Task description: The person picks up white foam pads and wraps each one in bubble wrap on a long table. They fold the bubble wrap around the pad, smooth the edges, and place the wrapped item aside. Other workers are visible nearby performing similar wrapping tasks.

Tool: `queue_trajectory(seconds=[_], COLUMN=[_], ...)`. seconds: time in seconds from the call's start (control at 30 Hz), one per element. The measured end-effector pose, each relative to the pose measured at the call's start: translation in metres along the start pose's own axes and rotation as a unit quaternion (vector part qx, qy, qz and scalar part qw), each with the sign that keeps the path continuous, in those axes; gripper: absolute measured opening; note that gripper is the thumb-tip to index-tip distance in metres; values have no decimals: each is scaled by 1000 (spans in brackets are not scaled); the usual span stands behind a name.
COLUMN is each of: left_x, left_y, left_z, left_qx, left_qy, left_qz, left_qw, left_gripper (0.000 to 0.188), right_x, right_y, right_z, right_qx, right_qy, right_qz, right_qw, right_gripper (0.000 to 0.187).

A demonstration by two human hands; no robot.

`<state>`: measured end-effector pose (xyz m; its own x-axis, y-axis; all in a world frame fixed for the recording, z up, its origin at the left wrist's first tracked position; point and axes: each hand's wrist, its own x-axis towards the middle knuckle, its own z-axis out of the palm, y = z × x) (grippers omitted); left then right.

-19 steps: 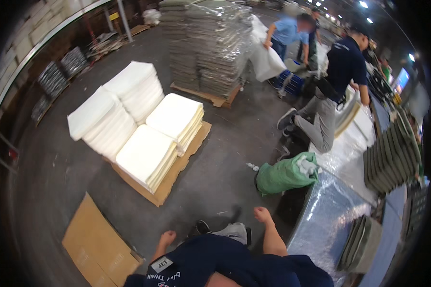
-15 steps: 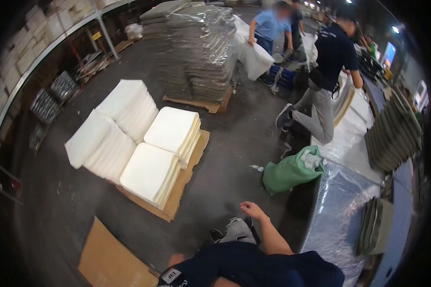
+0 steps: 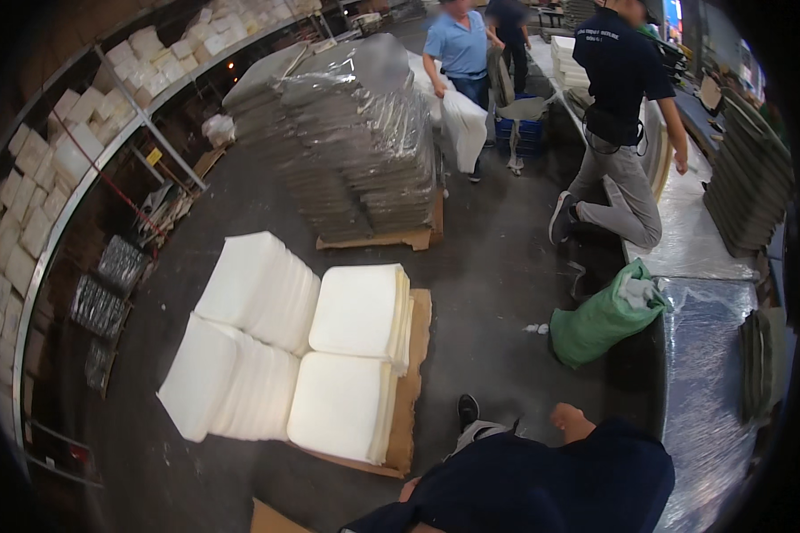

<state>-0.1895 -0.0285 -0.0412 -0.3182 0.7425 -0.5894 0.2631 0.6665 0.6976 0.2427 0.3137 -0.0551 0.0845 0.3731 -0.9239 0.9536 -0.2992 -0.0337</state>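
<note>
My right hand [image 3: 569, 416] hangs out in front of my body over the dark floor, its fingers curled in and nothing seen in them. The green sack [image 3: 606, 322] with white stuffing at its mouth is the nearest thing to it. Only a sliver of my left hand [image 3: 409, 489] shows beside my dark shirt, so its fingers are hidden. Close to that hand, white foam cushions [image 3: 340, 400] lie in stacks on a cardboard-topped base [image 3: 409, 417]. Two of the stacks lean over to the left. Neither hand touches the foam.
A plastic-wrapped pile of grey cushions [image 3: 364, 151] stands on a pallet ahead. At right runs a film-covered table [image 3: 707, 373] with grey pads [image 3: 760, 364]. One person [image 3: 618, 80] kneels on it; another [image 3: 458, 49] carries a white sheet. Loaded shelving [image 3: 71, 178] lines the left.
My view has moved forward and turned, bringing the foam stacks nearer. My right arm has drawn in toward my body. The person in light blue has come forward with the white sheet.
</note>
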Motion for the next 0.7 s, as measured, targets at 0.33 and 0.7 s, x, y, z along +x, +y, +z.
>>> queue_trajectory(seconds=[0.33, 0.7], left_x=[144, 240], left_y=[73, 85], left_z=[-235, -252], left_qx=[-172, 19], left_qy=[69, -281], left_qz=[-142, -68], left_qw=[972, 957], left_gripper=[47, 75], right_x=[-128, -105], right_y=[-339, -152], right_z=[-90, 136], right_qx=[141, 252], right_qy=[194, 208], right_qz=[-483, -51], right_qw=[842, 944], right_gripper=[40, 42])
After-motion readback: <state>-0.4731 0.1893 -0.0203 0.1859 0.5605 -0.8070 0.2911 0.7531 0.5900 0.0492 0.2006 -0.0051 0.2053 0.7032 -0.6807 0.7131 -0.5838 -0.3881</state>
